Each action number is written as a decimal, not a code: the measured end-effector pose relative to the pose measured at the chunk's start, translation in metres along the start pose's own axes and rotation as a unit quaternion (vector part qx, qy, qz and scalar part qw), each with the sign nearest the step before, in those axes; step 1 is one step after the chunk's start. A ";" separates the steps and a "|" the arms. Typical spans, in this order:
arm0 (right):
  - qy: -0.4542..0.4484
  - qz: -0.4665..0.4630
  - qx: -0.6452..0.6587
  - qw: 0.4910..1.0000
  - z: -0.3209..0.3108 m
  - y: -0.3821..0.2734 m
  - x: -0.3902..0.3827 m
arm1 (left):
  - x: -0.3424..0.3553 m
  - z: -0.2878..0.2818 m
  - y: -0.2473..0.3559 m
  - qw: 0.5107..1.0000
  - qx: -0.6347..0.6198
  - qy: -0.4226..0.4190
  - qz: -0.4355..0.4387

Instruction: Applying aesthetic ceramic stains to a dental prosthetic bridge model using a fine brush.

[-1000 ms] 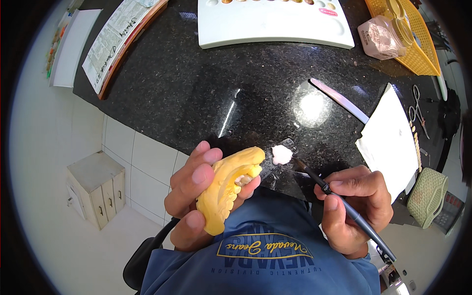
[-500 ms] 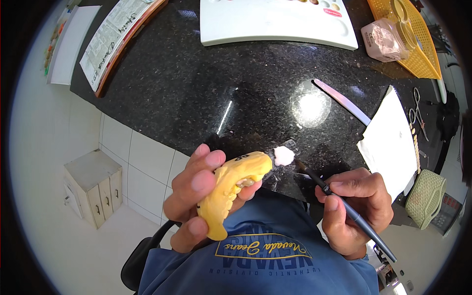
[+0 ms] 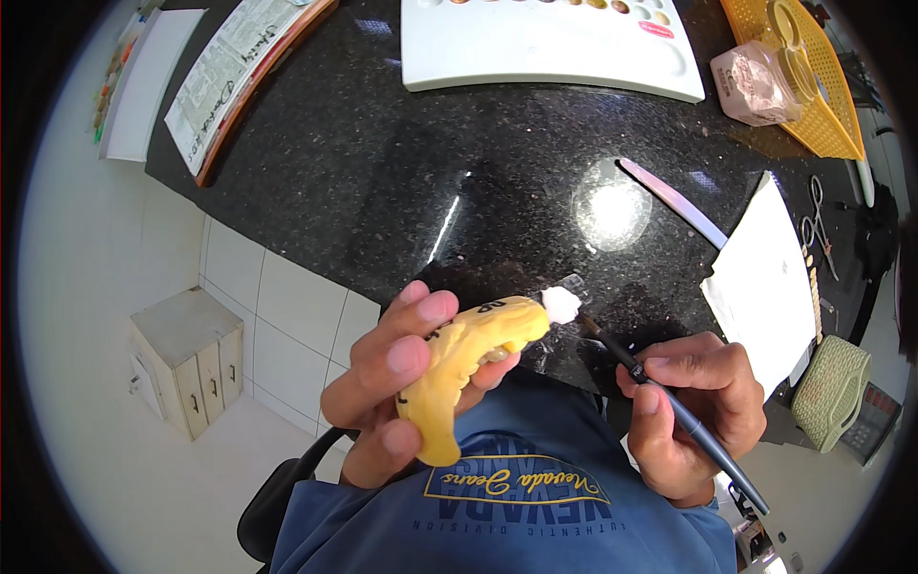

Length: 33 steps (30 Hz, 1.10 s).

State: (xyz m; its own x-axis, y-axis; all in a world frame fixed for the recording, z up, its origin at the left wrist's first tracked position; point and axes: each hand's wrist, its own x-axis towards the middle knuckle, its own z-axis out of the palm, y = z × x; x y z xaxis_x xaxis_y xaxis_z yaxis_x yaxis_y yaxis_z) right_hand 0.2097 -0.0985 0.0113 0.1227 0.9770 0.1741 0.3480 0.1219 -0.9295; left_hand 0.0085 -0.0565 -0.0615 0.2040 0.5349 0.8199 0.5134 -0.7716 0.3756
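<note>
My left hand (image 3: 382, 383) grips a yellow dental cast (image 3: 445, 364), curved like an arch, with dark marks along its side and a duller, pale brown piece among its teeth. My right hand (image 3: 693, 411) holds a slim dark-handled brush (image 3: 698, 426) between thumb and fingers, its tip pointing up-left near a white lump (image 3: 559, 303) of soft-looking material on a small clear slab at the counter's edge. The cast's right end reaches up beside that lump.
The black counter (image 3: 335, 191) holds a white palette (image 3: 545, 48), papered board (image 3: 229, 86), yellow basket (image 3: 832, 115) with jar (image 3: 751, 81), pink-lilac file (image 3: 674, 201), white paper (image 3: 755, 287), scissor-like tool (image 3: 820, 225). Green woven case (image 3: 827, 392) sits right; cabinet (image 3: 186, 364) stands left, below.
My left hand has turned the cast, showing more of its marked outer side, and shifted it right toward the white lump. My right hand with the brush has barely moved.
</note>
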 end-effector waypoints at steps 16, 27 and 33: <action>-0.086 -0.110 0.064 0.988 0.005 -0.009 0.007 | 0.005 0.007 0.020 0.988 -0.112 0.049 -0.091; -0.082 -0.075 0.047 0.993 0.006 -0.015 0.009 | 0.007 -0.005 0.017 0.997 -0.029 -0.047 -0.061; -0.081 -0.075 0.047 0.993 0.008 -0.013 0.008 | 0.006 -0.006 0.016 0.996 -0.023 -0.051 -0.063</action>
State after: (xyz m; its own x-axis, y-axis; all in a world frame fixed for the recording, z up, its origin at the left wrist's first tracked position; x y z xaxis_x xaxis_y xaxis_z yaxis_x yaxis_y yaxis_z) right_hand 0.1984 -0.0909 0.0223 -0.0776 0.9610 0.2654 0.2628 0.2765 -0.9244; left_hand 0.0133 -0.0675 -0.0481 0.2254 0.6581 0.7184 0.5016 -0.7105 0.4936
